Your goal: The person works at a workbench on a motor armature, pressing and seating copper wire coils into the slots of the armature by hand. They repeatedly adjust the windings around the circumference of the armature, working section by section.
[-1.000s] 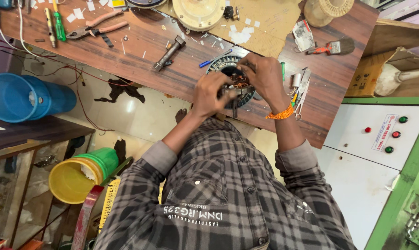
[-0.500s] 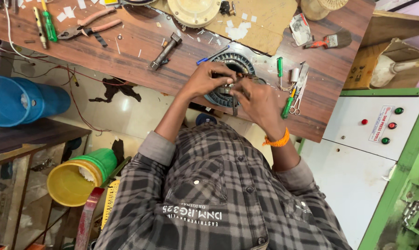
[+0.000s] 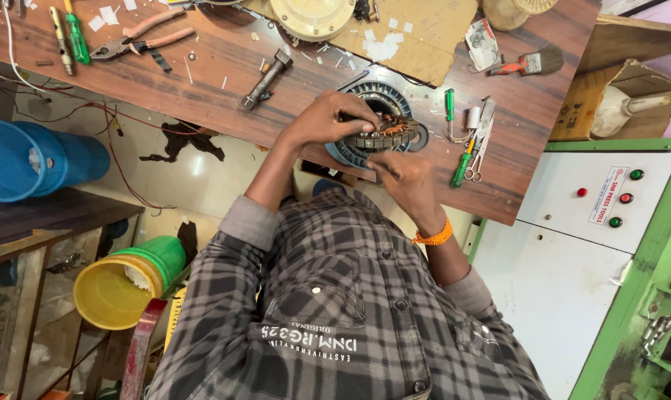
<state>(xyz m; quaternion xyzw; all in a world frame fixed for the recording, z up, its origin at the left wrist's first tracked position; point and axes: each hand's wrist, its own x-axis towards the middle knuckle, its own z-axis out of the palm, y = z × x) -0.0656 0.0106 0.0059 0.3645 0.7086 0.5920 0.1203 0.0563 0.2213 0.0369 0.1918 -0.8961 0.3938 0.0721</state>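
Fingers of the left hand are curled and close over the top rim of the stator, a round grey ring with copper windings inside. The right hand is half closed and pinches the lower edge of the same ring with its fingertips. This stator stands tilted at the near edge of the brown wooden worktop, over a darker round housing. Both forearms come up from the checked shirt, elbows bent; the right wrist carries an orange band. A green screwdriver lies just beside.
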